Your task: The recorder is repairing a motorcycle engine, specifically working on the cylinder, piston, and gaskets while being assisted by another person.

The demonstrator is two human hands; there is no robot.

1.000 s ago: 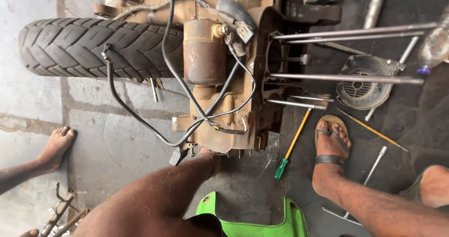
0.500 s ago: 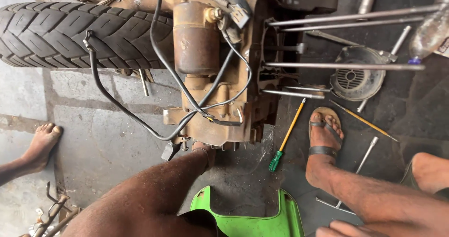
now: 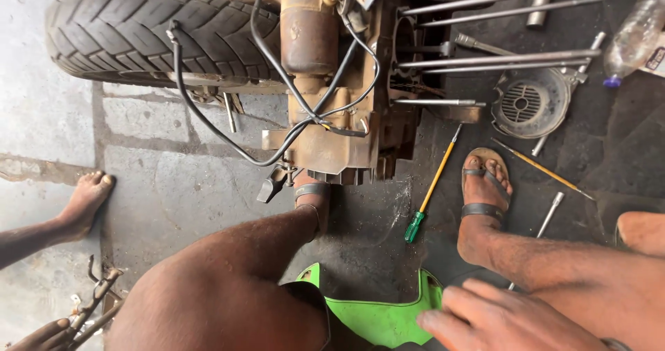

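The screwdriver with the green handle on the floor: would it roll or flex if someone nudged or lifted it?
The screwdriver lies flat on gritty floor; its round yellow shaft suggests it could roll sideways if nudged, though the grit may slow it. The straight, thin shaft looks stiff, unlikely to droop. It is probably light, heavier at the green handle.

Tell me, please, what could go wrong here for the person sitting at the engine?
The screwdriver lies loose between the sandalled feet; a foot could roll on it. Long bare studs stick out of the engine at leg height and could scrape a shin. The right hand rests on the knee, holding nothing.
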